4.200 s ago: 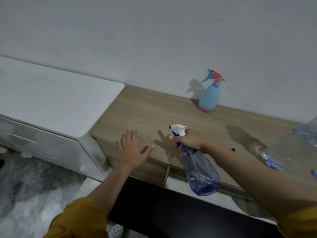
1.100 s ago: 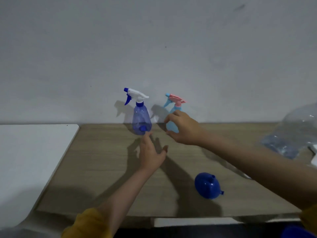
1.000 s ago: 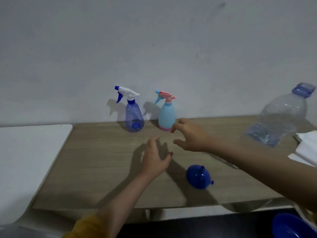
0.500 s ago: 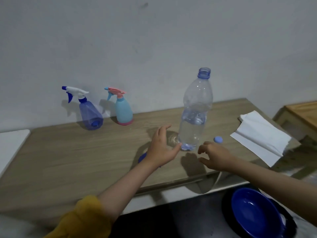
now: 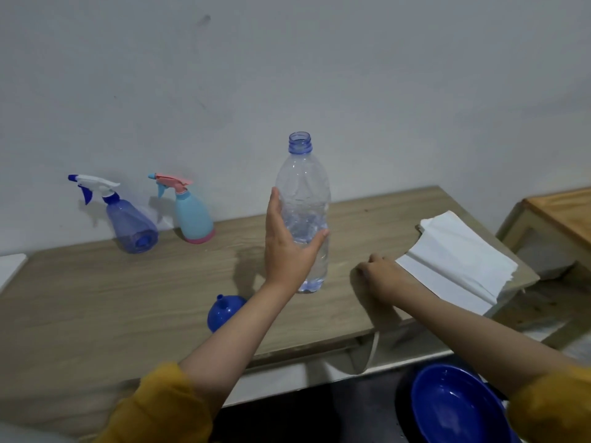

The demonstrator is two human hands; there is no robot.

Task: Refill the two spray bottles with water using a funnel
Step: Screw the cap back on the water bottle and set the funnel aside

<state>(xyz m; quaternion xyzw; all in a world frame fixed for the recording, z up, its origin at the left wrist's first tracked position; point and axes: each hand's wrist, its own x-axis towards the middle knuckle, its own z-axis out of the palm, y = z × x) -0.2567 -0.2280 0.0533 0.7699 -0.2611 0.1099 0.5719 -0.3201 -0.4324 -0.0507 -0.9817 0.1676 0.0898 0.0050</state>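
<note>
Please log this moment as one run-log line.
left hand: holds uncapped water bottle, upright on table | right hand: fingers curled, on table | funnel: unused | spray bottles: heads on

1. Two spray bottles are standing: a purple one (image 5: 131, 230) and a light blue one (image 5: 193, 220).
2. One water bottle (image 5: 303, 199) is standing.
3. One funnel (image 5: 224, 312) is lying.
4. One blue basin (image 5: 454, 407) is sitting.
5. One paper stack (image 5: 460, 262) is lying.

You are standing in what is looking like a plain home room: a wood-grain bench (image 5: 128, 298) is sitting against a bare painted wall (image 5: 319, 75), a small wooden side table (image 5: 563, 212) is showing at the right, and a blue plastic basin (image 5: 454, 407) is lying below.
</note>
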